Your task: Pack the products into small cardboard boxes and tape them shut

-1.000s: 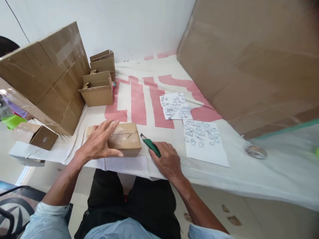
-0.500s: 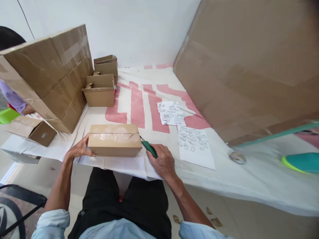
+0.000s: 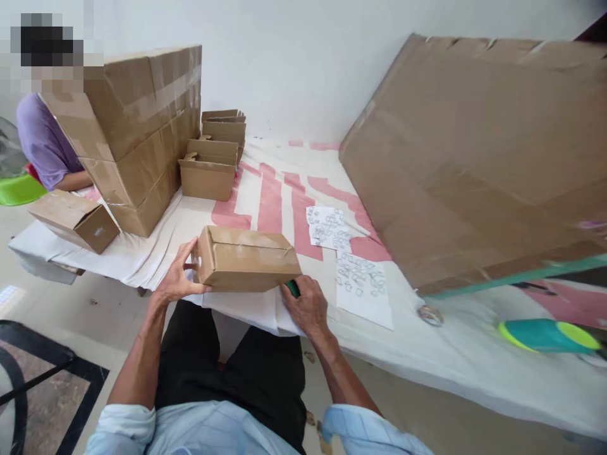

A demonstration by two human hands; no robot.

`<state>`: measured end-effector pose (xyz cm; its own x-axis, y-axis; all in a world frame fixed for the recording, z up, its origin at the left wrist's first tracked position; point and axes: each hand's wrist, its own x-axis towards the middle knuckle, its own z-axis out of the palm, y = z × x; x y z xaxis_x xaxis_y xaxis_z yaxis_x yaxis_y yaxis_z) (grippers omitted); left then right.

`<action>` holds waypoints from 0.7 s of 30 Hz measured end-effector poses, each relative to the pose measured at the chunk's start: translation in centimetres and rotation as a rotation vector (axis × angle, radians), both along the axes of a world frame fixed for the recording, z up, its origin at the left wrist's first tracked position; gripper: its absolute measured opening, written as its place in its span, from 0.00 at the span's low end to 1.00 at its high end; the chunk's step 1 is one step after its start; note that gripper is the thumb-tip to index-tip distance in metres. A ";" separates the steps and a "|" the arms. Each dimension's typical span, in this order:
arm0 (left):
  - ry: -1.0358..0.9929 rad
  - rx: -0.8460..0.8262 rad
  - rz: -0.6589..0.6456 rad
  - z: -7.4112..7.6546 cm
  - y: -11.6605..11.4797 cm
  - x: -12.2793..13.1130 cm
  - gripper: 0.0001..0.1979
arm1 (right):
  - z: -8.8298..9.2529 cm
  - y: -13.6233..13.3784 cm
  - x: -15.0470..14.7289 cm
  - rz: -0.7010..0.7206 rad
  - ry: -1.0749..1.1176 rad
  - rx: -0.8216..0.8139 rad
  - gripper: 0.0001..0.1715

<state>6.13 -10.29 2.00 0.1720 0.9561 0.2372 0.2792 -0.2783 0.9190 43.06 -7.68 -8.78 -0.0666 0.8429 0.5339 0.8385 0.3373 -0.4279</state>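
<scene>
A taped cardboard box (image 3: 251,259) lies before me at the table's near edge, turned so its left end shows. My left hand (image 3: 181,275) grips that end, thumb low on the front and fingers at the upper edge. Closed round a green-handled utility knife (image 3: 293,289), my right hand (image 3: 308,306) is by the box's lower right corner. Most of the knife is hidden by the hand and box, and its blade is out of sight.
Large stacked cartons (image 3: 142,139) stand at the left, with small open boxes (image 3: 208,177) beside them. Another small box (image 3: 78,218) is near the left edge. Marked paper sheets (image 3: 363,284), a tape roll (image 3: 430,315) and a big cardboard panel (image 3: 474,170) are rightward. A person in purple (image 3: 47,139) sits beyond.
The box has been turned, bringing its left end into sight, with my left hand still on it. The knife has moved from the box's right end to lower beside it. The view has shifted.
</scene>
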 end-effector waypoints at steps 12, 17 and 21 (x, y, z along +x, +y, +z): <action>0.082 0.245 0.161 0.8 -3.2 2.4 0.56 | 0.5 0.1 0.2 0.045 0.060 -0.065 0.18; 0.113 0.332 0.224 1.1 -4.1 2.3 0.51 | 2.6 0.1 -0.3 0.012 0.276 -0.058 0.24; 0.132 0.389 0.249 1.2 -4.3 2.8 0.51 | 7.5 -0.3 -1.6 -0.048 0.350 0.086 0.22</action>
<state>8.90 -14.62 3.18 0.0015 0.8165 0.5773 0.4885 -0.5043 0.7121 41.47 -7.98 -1.28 0.1711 0.7919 0.5861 0.6619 0.3483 -0.6638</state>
